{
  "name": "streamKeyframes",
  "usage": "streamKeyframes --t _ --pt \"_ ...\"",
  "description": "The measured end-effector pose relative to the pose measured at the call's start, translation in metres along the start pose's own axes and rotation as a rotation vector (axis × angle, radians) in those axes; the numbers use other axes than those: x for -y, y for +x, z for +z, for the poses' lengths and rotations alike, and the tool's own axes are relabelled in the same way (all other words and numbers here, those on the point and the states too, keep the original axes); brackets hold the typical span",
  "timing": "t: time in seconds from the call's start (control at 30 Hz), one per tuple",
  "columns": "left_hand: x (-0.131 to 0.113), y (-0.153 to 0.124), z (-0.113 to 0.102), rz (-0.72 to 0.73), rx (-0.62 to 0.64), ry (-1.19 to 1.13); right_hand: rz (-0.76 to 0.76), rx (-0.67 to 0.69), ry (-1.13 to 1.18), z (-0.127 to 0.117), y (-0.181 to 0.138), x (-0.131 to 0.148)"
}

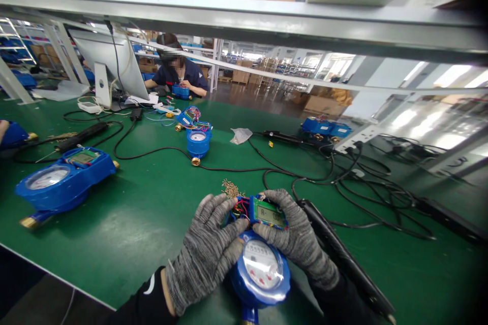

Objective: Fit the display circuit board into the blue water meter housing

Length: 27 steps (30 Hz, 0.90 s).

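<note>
Two gloved hands, one blue meter (261, 269) between them at the near edge of the green bench (152, 213). Meter: long axis runs away from the person, round dial nearest the body, open electronics end farthest, brass fitting at the near end partly cut off by the frame. Green display board (268, 213) sits on the far end, red and other wires beside it to the left. Left hand (208, 251): laid over the meter's left flank, fingers curled onto the wired compartment, gripping the body. Right hand (293, 233): fingers hooked over the board's far and right edges, thumb near the dial rim, pinching the board; it is the nearer hand to the board. Small heap of brass screws (231, 189) just beyond the left fingertips. Black tool (343, 259) lies just right of the right wrist.
</note>
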<state>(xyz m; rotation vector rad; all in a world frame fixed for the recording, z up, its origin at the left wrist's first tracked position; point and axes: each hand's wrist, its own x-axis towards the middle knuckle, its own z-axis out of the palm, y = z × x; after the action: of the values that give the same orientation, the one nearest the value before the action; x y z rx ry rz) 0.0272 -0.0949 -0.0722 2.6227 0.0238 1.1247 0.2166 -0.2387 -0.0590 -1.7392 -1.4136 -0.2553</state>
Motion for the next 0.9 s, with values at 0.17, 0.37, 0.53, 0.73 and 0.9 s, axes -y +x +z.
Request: streamKeyframes --t 0.17,0.37,0.53,0.73,0.9 --pt "0.000 0.007 0.002 -0.036 0.111 0.013 -0.004 0.026 0.018 0.000 0.000 -0.002" --pt "-0.001 0.022 0.003 -0.121 0.247 -0.073 0.008 0.084 0.053 -0.003 0.003 0.002" --pt "-0.003 0.016 0.010 -0.209 0.039 -0.269 0.063 0.114 0.078 -0.004 0.005 0.006" --pt "0.008 0.024 0.013 -0.583 -0.106 -0.628 0.135 0.115 0.136 -0.003 0.001 0.004" --pt "0.034 0.059 -0.003 -0.535 0.238 -0.766 0.185 0.115 0.166 -0.004 0.000 0.005"
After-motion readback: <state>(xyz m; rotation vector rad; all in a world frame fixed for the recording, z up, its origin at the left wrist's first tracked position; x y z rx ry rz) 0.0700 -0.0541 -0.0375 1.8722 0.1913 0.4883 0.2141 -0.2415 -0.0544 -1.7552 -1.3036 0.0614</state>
